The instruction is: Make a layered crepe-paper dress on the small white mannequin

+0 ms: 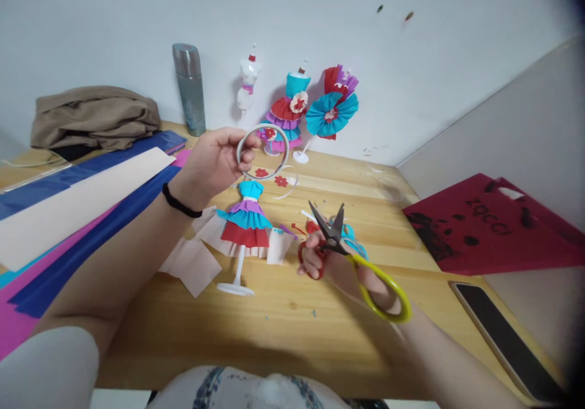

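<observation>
My left hand is closed around one side of a thin, pale roll of tape, held upright above the table. My right hand grips scissors with one yellow and one red handle loop; their dark blades are spread and point up and away. Below the tape stands a small mannequin on a white stand, dressed in tiered teal, purple and red crepe paper. Pale paper pieces lie around its base. Red paper flowers lie behind it. Teal and red scraps are partly hidden by my right hand.
Paper sheets are stacked at left, beside a brown cloth and a flask. More mannequins line the wall, one mostly undressed. A red bag and a phone are at right.
</observation>
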A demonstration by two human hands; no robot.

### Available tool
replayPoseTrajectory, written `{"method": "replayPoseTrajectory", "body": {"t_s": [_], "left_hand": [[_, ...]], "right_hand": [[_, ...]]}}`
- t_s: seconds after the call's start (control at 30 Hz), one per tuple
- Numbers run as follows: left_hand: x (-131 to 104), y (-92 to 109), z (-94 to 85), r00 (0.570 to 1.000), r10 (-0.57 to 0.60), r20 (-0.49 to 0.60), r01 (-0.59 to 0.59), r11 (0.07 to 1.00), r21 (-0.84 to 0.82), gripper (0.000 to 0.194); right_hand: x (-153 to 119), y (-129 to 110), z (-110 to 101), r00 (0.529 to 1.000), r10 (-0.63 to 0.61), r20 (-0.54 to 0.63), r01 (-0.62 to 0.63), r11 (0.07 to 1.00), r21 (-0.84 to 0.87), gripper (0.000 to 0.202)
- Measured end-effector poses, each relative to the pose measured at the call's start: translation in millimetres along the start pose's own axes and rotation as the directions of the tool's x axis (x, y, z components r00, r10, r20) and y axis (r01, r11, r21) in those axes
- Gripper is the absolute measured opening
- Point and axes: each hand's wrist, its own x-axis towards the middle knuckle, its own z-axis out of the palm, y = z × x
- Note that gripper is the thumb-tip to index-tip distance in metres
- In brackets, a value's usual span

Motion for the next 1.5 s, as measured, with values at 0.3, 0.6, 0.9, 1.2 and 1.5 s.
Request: {"method": "replayPoseTrajectory", "body": {"t_s": [0.3,0.6,0.9,1.2,1.5], "left_hand": [[-3.3,-3.0,2.2,0.998,0.047,0.039,-0.053,0.985,0.167,0.03],[-4.5,-14.2,-2.8,0.965,-0.014,0.261,-0.056,0.964,0.262,0.021],[-5.0,-43.2,4.3,0.943,-0.005,0.334,-0.045,0.989,0.141,0.016],[-10.9,-20.4,11.4,0.975,0.11,0.192,-0.137,0.982,0.132,0.025],[-11.8,-11.0,9.6,0.973,0.138,0.187,-0.181,0.955,0.237,0.03]], "right_hand": [[23.5,-6.3,28.7,0.997,0.011,0.078,-0.025,0.981,0.191,0.059],[36.8,-33.5,44.3,0.999,0.05,-0.008,-0.047,0.974,0.221,0.063],[23.2,-11.7,39.1,0.95,0.0,-0.311,0.073,0.972,0.223,0.053],[-5.3,-4.7,17.1,0.972,-0.061,-0.229,-0.047,0.897,-0.439,0.043],[-15.0,-15.4,58.1,0.901,0.292,0.322,0.295,0.131,-0.946,0.035]]}}
